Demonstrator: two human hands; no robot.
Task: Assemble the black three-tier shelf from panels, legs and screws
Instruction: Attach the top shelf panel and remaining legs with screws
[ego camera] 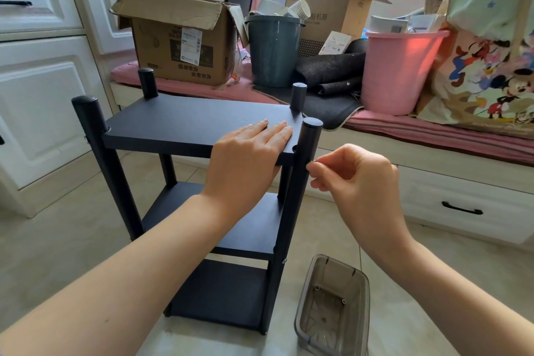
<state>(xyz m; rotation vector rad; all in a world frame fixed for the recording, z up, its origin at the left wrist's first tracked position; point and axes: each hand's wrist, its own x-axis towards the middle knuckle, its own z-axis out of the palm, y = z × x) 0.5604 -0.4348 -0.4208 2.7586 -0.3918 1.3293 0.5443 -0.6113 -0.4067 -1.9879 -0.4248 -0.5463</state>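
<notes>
Matte black board and round black posts make up the shelf [202, 182], which stands upright on the pale tiled floor directly ahead of both hands, all three tiers already seated between four legs. The left hand [248, 153] lies flat, fingers straight, pressing down on the near right corner of the top panel [185, 121]. The right hand [355, 179] is just beside the front right leg [300, 182], thumb and forefinger pinched on something small and metallic at the leg's side, probably a screw [313, 161], though it is too tiny to be sure.

Judging by its look, the panel is stiff, smooth laminate, light enough to shift with one palm, so it wants steadying from above while the fastener goes in. The legs are hard, slick cylinders with capped tops; a wrap-round grip low on a leg would hold best. Below the right hand sits a smoky translucent plastic tub [332, 306] holding a few small fittings.
</notes>
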